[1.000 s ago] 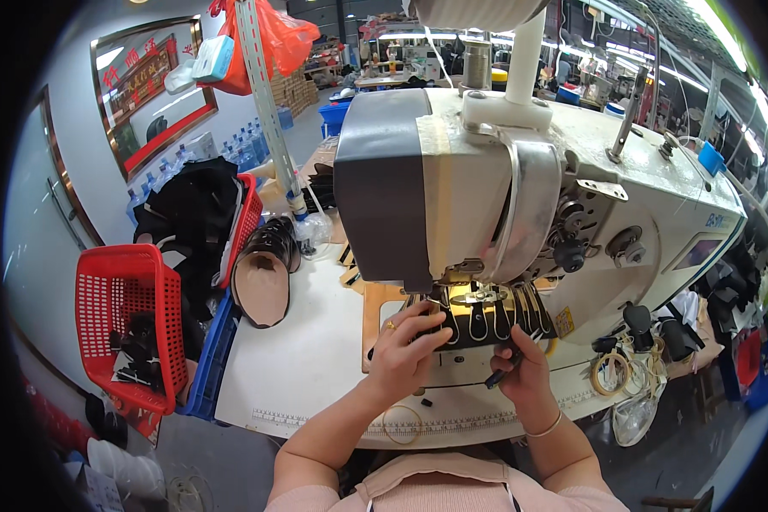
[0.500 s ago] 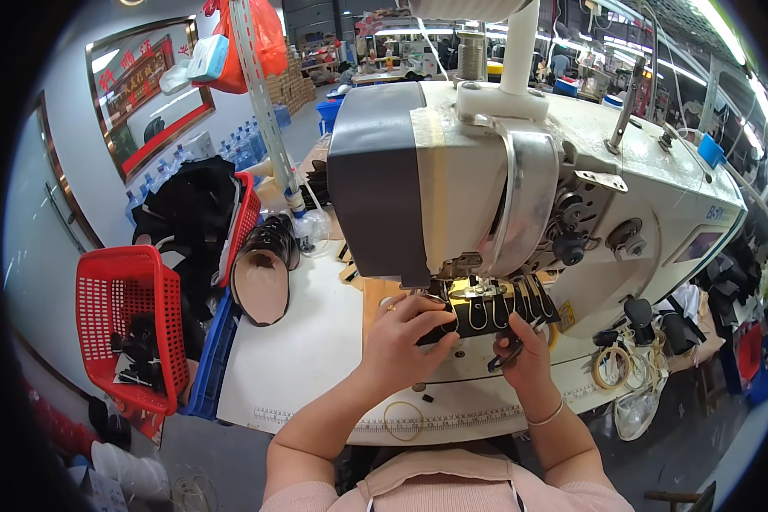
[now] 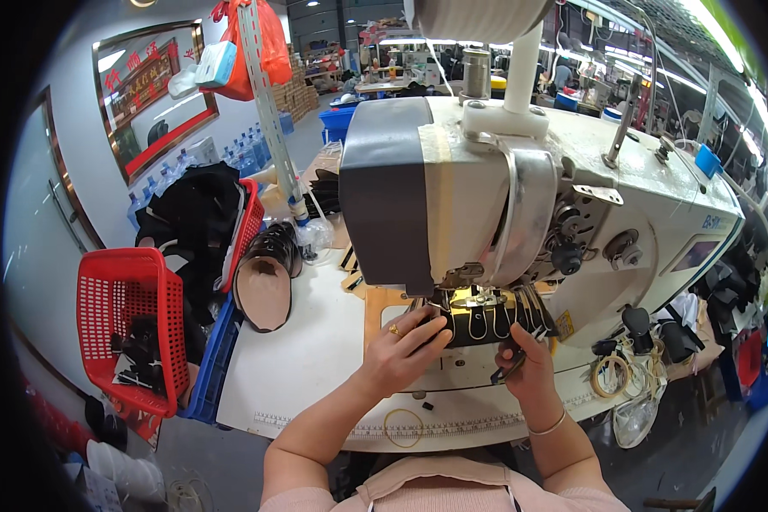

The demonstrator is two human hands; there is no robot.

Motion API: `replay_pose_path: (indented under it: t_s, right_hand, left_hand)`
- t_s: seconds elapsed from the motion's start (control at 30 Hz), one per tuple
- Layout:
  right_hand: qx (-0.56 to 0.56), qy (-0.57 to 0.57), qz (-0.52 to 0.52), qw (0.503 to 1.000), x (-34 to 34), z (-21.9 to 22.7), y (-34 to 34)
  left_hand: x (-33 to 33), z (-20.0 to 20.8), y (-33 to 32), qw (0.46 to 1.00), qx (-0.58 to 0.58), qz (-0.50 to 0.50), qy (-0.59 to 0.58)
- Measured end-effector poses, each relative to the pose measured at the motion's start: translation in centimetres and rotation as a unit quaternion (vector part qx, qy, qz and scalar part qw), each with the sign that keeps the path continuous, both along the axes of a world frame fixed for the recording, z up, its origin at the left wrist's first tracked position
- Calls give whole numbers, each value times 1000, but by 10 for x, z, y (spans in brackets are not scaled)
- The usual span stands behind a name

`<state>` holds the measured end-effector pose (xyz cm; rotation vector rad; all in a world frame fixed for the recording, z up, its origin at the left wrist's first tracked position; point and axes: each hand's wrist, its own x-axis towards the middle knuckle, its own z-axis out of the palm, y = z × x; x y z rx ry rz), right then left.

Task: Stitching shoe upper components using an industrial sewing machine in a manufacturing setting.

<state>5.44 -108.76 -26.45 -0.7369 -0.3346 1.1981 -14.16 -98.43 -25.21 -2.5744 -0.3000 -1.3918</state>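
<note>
Under the head of a white and dark grey sewing machine (image 3: 382, 192) lies a black strip (image 3: 461, 329) with several pale loops along it, lit by a yellow light. At the strip's left end is my left hand (image 3: 408, 354), its fingers bent and closed on the strip's edge; their tips are partly hidden. My right hand (image 3: 531, 367) is closed around small dark thread snips (image 3: 510, 369), their tips pointing up beside the strip's right end. Above both hands, the metal clamp (image 3: 480, 300) sits over the strip.
A pale rubber band (image 3: 403, 427) lies by the ruler strip (image 3: 333, 425) at the table's front edge. To the left stand a dark shoe (image 3: 264, 294) and a red basket (image 3: 175, 307) holding black pieces. Tape rolls (image 3: 610, 375) hang at the right.
My left hand has shifted slightly down at the strip's left end, its fingers drawn closer together. The right hand keeps the snips, moved slightly down. The whole view has tilted a little.
</note>
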Motion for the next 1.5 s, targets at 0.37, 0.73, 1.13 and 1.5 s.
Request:
replay_pose_path:
  t_s: [0.37,0.73,1.13,1.5]
  right_hand:
    - [-5,2,4,1000,17,1,15]
    - [-17,13,25,999,18,7,20]
    - [-27,26,22,999,31,-1,55]
    - [-42,76,38,995,38,-12,85]
  left_hand:
    - [18,-11,14,995,-48,-50,-70]
    - [14,0,32,988,-122,-89,-43]
    - [23,-12,28,980,-130,-21,-147]
    - [24,0,12,990,-97,78,-65]
